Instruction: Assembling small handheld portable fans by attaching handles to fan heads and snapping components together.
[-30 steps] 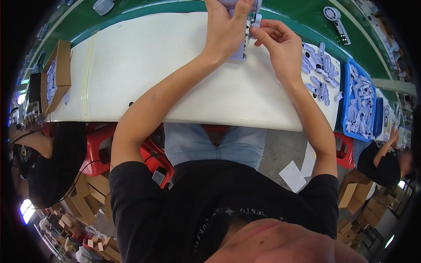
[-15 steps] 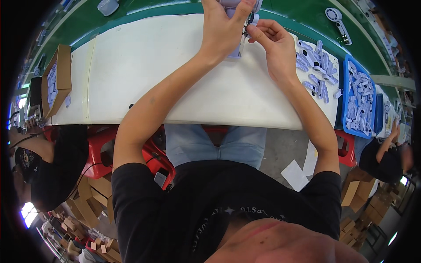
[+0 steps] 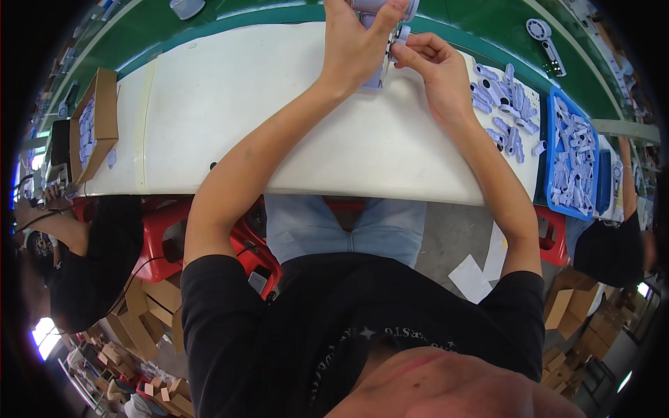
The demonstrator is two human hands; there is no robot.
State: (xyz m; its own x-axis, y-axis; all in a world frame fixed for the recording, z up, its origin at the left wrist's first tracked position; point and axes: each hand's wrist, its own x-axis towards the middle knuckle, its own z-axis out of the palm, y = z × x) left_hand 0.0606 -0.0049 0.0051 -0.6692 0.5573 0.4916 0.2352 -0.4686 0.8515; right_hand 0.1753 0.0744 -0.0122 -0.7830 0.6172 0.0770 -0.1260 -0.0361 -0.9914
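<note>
At the far edge of the white work surface point(image 3: 279, 132), my left hand point(image 3: 348, 59) is wrapped around a lavender handheld fan point(image 3: 375, 81), its round head at the top edge of the picture and its handle pointing toward me. Close to its right side, my right hand point(image 3: 440, 73) pinches a small lavender plastic part point(image 3: 403, 33) between thumb and forefinger, held against the fan's handle. Dark details show along the handle where the two meet. My left fingers and the top of the picture hide much of the fan.
Several lavender parts point(image 3: 512, 104) lie loose on the right, beside a blue tray point(image 3: 550, 167) full of similar pieces. A cardboard box point(image 3: 106, 129) with parts stands at the left. On the green surface beyond are another fan point(image 3: 540, 31) and a round container point(image 3: 187, 7). Co-workers sit on both sides.
The small part now sits slightly lower and more tilted against the fan's handle. My hands hardly moved; the whole view shifted a little. The right co-worker's arm is raised further.
</note>
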